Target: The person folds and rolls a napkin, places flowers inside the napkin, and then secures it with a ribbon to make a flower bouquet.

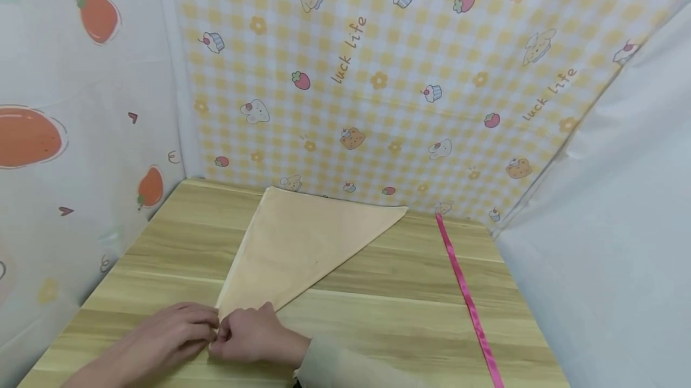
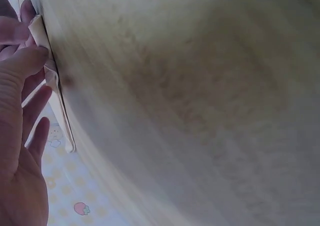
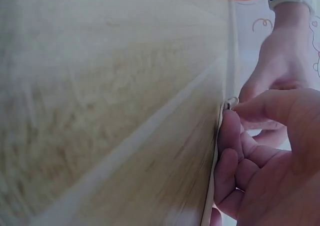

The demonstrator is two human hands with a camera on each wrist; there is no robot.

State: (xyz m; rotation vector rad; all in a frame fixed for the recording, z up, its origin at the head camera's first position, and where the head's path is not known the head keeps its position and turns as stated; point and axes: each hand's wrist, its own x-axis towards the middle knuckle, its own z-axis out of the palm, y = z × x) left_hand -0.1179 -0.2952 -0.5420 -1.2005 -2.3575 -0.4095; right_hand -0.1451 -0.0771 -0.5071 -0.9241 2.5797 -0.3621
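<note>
A pale peach cloth (image 1: pixel 308 244) lies flat in a triangle, its long slanted side facing right. Both hands meet at its near corner. My right hand (image 1: pixel 254 337) has curled fingers and grips that corner; in the right wrist view a small rolled end of cloth (image 3: pixel 231 104) sits between its thumb and index finger. My left hand (image 1: pixel 178 334) is just to the left, fingertips at the same corner. The left wrist view has its thumb and fingers pinching the narrow, rolled cloth edge (image 2: pixel 49 68). Fingers hide most of the corner in the head view.
A pink ribbon (image 1: pixel 464 286) runs lengthwise along the right side of the wooden tabletop (image 1: pixel 378 328). Behind the table hangs a yellow checked cloth backdrop (image 1: pixel 367 106). White fabric walls (image 1: pixel 610 214) enclose the sides.
</note>
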